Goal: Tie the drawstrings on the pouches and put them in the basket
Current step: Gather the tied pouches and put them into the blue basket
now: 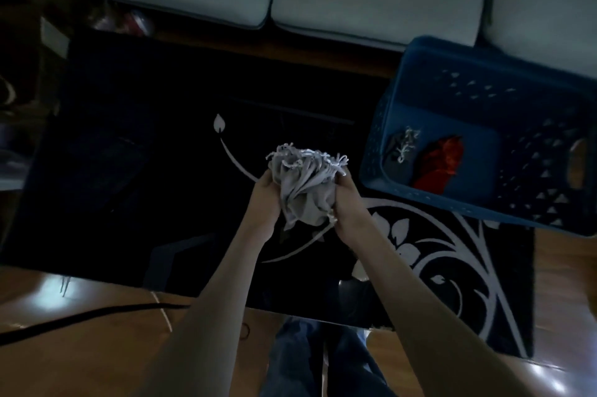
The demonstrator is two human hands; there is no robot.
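My left hand [265, 201] and right hand [348, 204] grip a bunched grey pouch [305, 193] between them, one hand closed on the cloth at each side. Its pale drawstrings [307, 158] spill in a loose tangle just above my fingertips. To the right of my grip, near but not touching, sits a blue basket [429, 73]. Inside it a second grey pouch [398, 157] and a red pouch [439, 164] lie side by side. Below my hands is a dark rug [468, 299] with pale floral swirls.
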